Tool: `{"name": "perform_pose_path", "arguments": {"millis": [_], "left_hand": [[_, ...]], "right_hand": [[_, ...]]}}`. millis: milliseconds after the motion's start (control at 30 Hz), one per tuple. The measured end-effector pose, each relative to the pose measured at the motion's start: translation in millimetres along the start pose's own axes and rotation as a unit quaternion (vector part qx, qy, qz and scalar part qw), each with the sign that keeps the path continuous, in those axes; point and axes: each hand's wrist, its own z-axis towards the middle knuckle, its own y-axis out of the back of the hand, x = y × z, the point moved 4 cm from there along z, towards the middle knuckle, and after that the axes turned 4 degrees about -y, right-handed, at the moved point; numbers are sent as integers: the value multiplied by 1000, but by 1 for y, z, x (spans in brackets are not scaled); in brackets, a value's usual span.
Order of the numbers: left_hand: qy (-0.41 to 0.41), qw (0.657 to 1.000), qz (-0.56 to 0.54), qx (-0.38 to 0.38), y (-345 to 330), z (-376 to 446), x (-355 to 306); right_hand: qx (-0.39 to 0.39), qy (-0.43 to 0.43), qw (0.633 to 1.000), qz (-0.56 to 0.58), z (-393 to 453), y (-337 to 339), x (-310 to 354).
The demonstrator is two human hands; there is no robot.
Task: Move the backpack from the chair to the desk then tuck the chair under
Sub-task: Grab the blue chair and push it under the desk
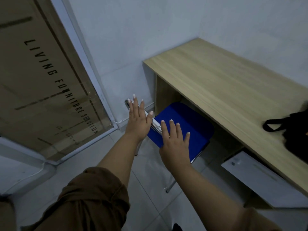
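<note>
A blue padded chair [188, 124] with a chrome frame stands partly under the light wooden desk [225, 84]. Only its rear part sticks out past the desk edge. My left hand [138, 121] is flat and open over the chair's chrome top bar, fingers spread. My right hand [175, 141] is flat and open over the blue backrest, beside the left. Whether the palms touch the chair I cannot tell. The black backpack [295, 130] lies on the desk at the right edge of the view, a strap loop pointing left.
A white wall runs behind the desk. A white drawer unit [260, 179] sits under the desk's right part. A large cardboard box [41, 80] with printed lettering stands behind a glass panel on the left. The floor is pale tile [150, 189].
</note>
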Motion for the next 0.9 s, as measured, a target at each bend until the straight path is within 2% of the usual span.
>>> {"name": "perform_pose_path", "arguments": {"millis": [200,433,900], "left_hand": [[6,999,-2,32,-23,39,-31],[-3,999,-3,35,-54,93,-67],[-4,999,9,52,-86,170,-104]], "right_hand": [[-21,-19,1000,-7,32,6,-39],[-19,-28,999,3,77,18,-89],[-22,-56,998,-18,142,29,-133]]}}
